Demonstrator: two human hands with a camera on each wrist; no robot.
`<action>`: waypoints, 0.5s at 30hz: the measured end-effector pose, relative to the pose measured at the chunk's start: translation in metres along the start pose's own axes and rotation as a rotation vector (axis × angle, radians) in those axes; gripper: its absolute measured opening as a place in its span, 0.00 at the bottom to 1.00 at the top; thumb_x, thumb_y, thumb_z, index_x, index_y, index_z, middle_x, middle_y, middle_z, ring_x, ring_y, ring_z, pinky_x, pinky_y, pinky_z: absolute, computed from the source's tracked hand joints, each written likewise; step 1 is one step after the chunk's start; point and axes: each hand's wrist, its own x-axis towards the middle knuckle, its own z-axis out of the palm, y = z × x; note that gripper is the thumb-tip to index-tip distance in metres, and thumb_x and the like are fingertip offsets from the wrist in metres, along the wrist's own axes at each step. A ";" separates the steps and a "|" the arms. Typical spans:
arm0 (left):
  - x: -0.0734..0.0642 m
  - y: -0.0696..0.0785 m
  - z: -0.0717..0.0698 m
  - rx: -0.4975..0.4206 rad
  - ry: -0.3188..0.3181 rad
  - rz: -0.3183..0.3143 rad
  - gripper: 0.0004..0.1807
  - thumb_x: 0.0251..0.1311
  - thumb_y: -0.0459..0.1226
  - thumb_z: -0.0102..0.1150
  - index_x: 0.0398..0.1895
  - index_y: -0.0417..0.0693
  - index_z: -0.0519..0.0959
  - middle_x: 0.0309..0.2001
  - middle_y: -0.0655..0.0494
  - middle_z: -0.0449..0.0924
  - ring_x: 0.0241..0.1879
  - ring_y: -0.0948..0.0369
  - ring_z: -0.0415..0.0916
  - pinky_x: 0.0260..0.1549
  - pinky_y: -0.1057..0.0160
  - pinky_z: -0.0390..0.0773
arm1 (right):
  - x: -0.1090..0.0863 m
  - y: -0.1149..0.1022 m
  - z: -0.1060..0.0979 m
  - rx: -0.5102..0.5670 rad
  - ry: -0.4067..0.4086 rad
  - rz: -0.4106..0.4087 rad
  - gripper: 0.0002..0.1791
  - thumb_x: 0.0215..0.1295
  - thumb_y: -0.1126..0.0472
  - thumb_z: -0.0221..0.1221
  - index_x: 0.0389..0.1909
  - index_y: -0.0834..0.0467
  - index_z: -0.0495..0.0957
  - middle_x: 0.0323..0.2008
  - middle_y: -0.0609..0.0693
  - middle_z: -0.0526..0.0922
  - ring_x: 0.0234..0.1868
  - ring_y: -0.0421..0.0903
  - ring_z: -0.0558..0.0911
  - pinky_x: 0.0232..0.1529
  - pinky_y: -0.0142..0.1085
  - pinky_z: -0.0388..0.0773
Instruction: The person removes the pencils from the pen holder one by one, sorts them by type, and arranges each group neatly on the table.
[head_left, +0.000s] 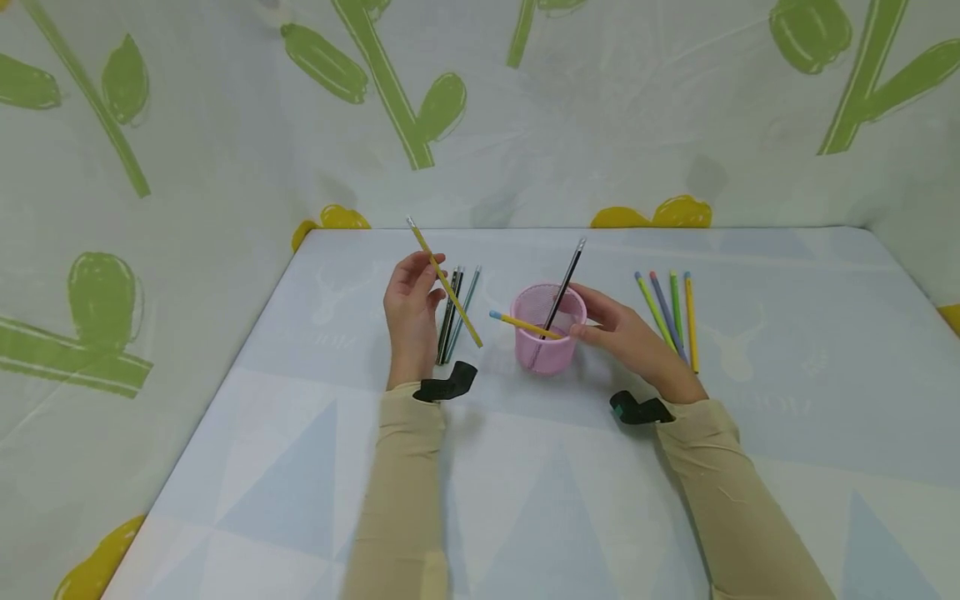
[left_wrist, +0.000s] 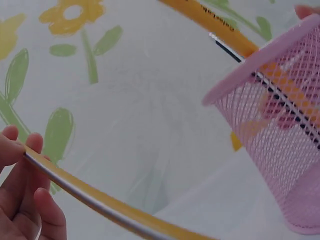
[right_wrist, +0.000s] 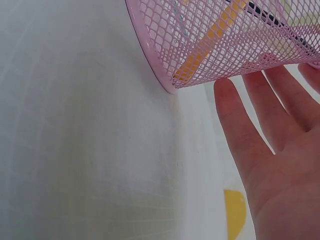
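Note:
My left hand [head_left: 411, 292] pinches a yellow pencil [head_left: 444, 279] near its middle, tilted above the table with its silvery end up. To the right of it stands a pink mesh pen cup [head_left: 551, 354]. A black pencil [head_left: 567, 275] and an orange pencil [head_left: 517, 323] with a blue end lean in the cup. My right hand [head_left: 626, 333] rests at the cup's right side, thumb in front and fingers behind. In the right wrist view its fingers [right_wrist: 237, 120] are fairly straight and spread, with the tips at the mesh [right_wrist: 210, 60].
Beside the left hand lie several dark pencils [head_left: 447, 321] and a teal pencil [head_left: 468, 304]. Behind the right hand lies a group with light green [head_left: 654, 308], purple [head_left: 666, 310], green [head_left: 676, 308] and orange pencils [head_left: 691, 321]. The table [head_left: 525, 483] meets a patterned curtain [head_left: 525, 150] at the back.

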 end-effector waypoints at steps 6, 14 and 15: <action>0.002 -0.002 -0.008 0.120 -0.001 -0.042 0.12 0.63 0.32 0.51 0.49 0.43 0.74 0.47 0.50 0.78 0.39 0.58 0.71 0.32 0.68 0.68 | -0.001 -0.001 0.000 -0.011 0.006 0.006 0.33 0.64 0.55 0.55 0.69 0.44 0.54 0.68 0.43 0.57 0.69 0.50 0.56 0.64 0.54 0.57; 0.003 -0.003 -0.010 0.303 -0.010 -0.078 0.14 0.63 0.33 0.50 0.51 0.50 0.75 0.50 0.57 0.78 0.45 0.57 0.71 0.37 0.66 0.68 | -0.001 -0.002 -0.001 -0.008 -0.002 -0.006 0.32 0.65 0.56 0.55 0.69 0.44 0.55 0.68 0.43 0.58 0.69 0.49 0.57 0.64 0.53 0.57; 0.003 -0.003 -0.011 0.309 -0.013 -0.078 0.14 0.64 0.33 0.50 0.52 0.49 0.74 0.50 0.58 0.78 0.45 0.56 0.71 0.38 0.66 0.68 | -0.001 -0.002 -0.001 -0.009 -0.004 -0.009 0.32 0.65 0.56 0.54 0.69 0.44 0.55 0.68 0.43 0.58 0.69 0.49 0.56 0.65 0.53 0.57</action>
